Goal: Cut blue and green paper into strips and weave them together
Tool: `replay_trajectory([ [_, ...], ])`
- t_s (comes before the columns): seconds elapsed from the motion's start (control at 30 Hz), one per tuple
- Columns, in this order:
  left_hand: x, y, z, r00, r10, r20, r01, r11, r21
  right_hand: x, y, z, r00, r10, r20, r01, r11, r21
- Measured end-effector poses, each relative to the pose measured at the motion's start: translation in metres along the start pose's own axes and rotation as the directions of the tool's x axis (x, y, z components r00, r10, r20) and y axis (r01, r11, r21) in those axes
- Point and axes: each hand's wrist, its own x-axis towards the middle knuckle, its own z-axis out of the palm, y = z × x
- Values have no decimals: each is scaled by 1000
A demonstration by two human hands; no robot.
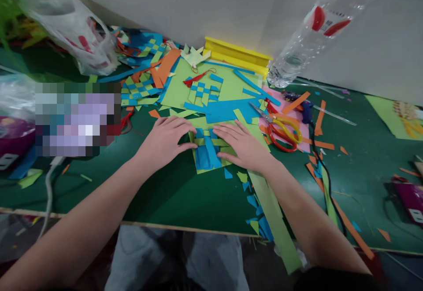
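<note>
Blue and light green paper strips (208,156), woven across one another, lie on the table in front of me. At their left edge rests my left hand (168,139), its thumb apart from the fingers and the fingertips touching the paper. My right hand (243,145) lies over the right side with its fingers stretched out and spread, pressing on the strips. Parts of the weave are hidden under the fingers. Just beyond are a blue paper sheet (228,109) and a finished-looking woven paper fish (202,90) with a red tassel (196,79).
Scissors (280,130) with red and yellow handles lie right of my hands, near a glue gun (307,112) with a black cable. A clear bottle (317,31) leans at the wall. A plastic bag (76,31) and blurred-out device (79,121) are left. Paper scraps (253,200) litter the front edge.
</note>
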Motion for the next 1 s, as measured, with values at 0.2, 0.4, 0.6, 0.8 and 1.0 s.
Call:
replay_trajectory([
  [0.2,2,0,-1,1000,27,-3,-27,994,-106,-2,4,-5,995,58,-78,-58,998,5],
  [0.4,2,2,9,993,79,93,-70,994,-89,-1,2,3,1000,26,-18,-26,1000,1],
  [0.6,2,0,11,989,72,128,-62,995,-75,0,-1,3,999,27,-41,-26,999,32],
  [0.8,1,-1,9,986,118,116,-108,990,-88,0,-3,2,998,13,-67,-12,1000,23],
  [1.0,1,-1,7,980,158,124,-147,985,-93,-1,-1,5,996,-12,-91,14,1000,20],
])
